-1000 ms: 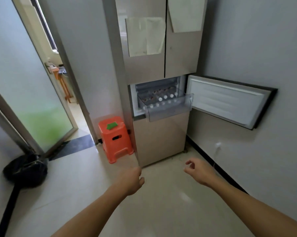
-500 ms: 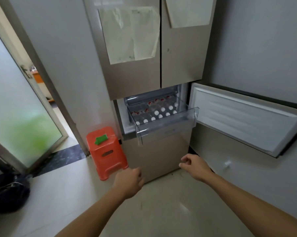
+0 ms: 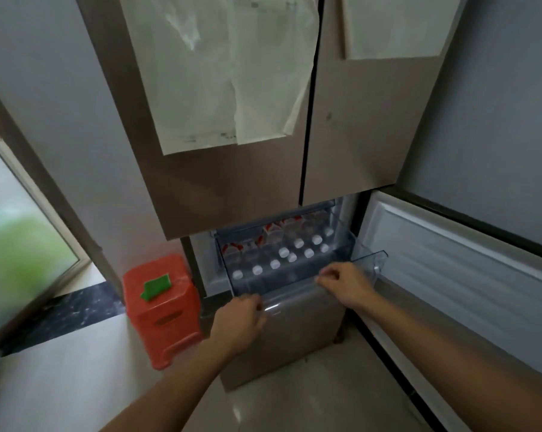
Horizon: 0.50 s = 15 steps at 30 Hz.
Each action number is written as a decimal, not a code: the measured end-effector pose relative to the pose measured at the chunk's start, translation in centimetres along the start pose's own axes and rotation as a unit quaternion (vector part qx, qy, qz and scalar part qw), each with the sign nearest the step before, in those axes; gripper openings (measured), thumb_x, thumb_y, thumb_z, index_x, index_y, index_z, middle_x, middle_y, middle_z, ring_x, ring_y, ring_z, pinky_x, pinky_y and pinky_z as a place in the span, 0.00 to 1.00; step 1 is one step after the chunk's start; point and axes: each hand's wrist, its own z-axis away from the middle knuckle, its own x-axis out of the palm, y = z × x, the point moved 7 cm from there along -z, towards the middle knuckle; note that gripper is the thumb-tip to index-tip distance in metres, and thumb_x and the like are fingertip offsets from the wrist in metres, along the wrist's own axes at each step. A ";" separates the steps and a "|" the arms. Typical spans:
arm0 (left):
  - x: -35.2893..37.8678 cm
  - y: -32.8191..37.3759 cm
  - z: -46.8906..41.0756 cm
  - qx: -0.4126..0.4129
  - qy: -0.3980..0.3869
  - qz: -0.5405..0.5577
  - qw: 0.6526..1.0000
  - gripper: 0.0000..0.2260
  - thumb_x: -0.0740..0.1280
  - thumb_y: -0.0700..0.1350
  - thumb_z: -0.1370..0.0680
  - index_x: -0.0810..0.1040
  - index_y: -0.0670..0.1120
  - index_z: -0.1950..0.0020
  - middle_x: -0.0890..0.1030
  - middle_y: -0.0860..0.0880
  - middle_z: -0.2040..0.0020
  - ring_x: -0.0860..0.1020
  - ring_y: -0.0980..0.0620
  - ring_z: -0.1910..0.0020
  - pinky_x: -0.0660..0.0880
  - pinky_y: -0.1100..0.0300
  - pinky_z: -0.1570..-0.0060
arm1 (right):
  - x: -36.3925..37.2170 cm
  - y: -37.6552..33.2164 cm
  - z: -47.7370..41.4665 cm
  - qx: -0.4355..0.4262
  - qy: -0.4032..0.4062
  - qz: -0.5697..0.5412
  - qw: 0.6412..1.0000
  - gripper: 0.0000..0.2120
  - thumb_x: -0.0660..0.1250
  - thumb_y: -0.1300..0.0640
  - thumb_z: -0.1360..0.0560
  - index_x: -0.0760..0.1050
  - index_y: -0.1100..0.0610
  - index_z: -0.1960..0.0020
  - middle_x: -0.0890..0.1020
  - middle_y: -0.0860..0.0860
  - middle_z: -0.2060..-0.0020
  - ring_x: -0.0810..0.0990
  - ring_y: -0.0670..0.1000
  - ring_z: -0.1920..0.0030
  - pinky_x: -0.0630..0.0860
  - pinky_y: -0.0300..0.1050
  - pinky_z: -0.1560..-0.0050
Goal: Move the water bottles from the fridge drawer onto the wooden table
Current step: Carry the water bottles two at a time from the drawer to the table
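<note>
Several clear water bottles (image 3: pixel 283 252) with white caps stand upright in a see-through fridge drawer (image 3: pixel 369 260), which is pulled out of the open lower compartment. Some bottles at the back show red labels. My left hand (image 3: pixel 241 319) has curled fingers against the lower left of the drawer's front panel. My right hand (image 3: pixel 347 282) curls over the front rim further right. Neither hand touches a bottle. The wooden table is out of view.
The brown fridge (image 3: pixel 232 182) has paper sheets (image 3: pixel 226 73) on its upper doors. Its lower door (image 3: pixel 466 275) is swung open to the right. An orange plastic stool (image 3: pixel 163 310) with a green item (image 3: pixel 156 286) stands left of the fridge, beside a frosted glass door (image 3: pixel 20 260).
I have come close to the fridge, and the drawer now fills the middle of the view. Both hands rose from floor level to the drawer's front edge.
</note>
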 end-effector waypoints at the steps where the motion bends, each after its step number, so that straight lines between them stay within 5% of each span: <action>1: 0.3 -0.4 -1.0 -0.008 0.004 -0.004 1.000 0.11 0.60 0.53 0.22 0.74 0.49 0.45 0.77 0.48 0.45 0.76 0.48 0.47 0.73 0.54 0.50 | 0.3 0.0 -1.9 0.005 -0.012 -0.006 1.000 0.04 0.69 0.52 0.24 0.79 0.52 0.52 0.81 0.48 0.61 0.80 0.45 0.58 0.76 0.41 0.55; 7: 3.4 -2.2 -5.5 -0.080 0.006 -0.058 0.995 0.18 0.54 0.58 0.25 0.74 0.48 0.44 0.75 0.47 0.44 0.72 0.46 0.43 0.71 0.52 0.46 | 3.5 1.0 -13.6 0.029 -0.090 -0.054 0.994 0.15 0.67 0.52 0.24 0.73 0.58 0.66 0.77 0.55 0.69 0.77 0.52 0.67 0.76 0.48 0.60; 12: 5.3 -2.7 -7.0 -0.144 0.014 -0.001 0.989 0.23 0.48 0.63 0.28 0.76 0.52 0.52 0.77 0.51 0.52 0.76 0.48 0.48 0.71 0.53 0.48 | 8.8 4.4 -21.4 0.166 -0.189 -0.131 0.959 0.19 0.69 0.47 0.26 0.74 0.60 0.44 0.79 0.57 0.55 0.80 0.53 0.63 0.77 0.44 0.69; 15: 5.9 -3.1 -7.1 -0.181 0.040 0.014 0.983 0.20 0.50 0.62 0.26 0.76 0.52 0.56 0.78 0.53 0.55 0.77 0.50 0.52 0.70 0.55 0.51 | 11.9 4.2 -23.1 0.211 -0.268 -0.200 0.918 0.17 0.65 0.48 0.22 0.72 0.58 0.39 0.77 0.56 0.47 0.79 0.55 0.53 0.76 0.46 0.62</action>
